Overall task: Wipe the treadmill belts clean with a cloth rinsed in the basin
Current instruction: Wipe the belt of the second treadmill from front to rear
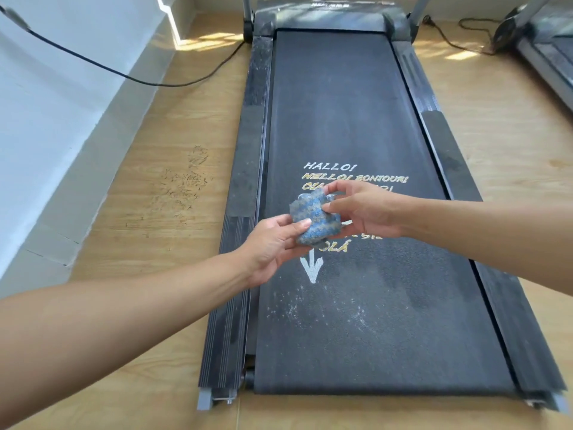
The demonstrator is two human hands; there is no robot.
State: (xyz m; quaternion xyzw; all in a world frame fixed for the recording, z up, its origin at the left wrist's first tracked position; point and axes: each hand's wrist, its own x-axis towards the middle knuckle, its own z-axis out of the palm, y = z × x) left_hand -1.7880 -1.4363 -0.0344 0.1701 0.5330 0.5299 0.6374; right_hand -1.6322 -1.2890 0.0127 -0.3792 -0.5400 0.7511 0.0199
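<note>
Two bare hands hold a crumpled blue cloth [313,220] above the middle of a dusty black treadmill belt [341,103]. The left hand [273,243] grips its lower edge; the right hand [362,209] pinches the top with curled fingers, apparently refolding it for wiping.
</note>
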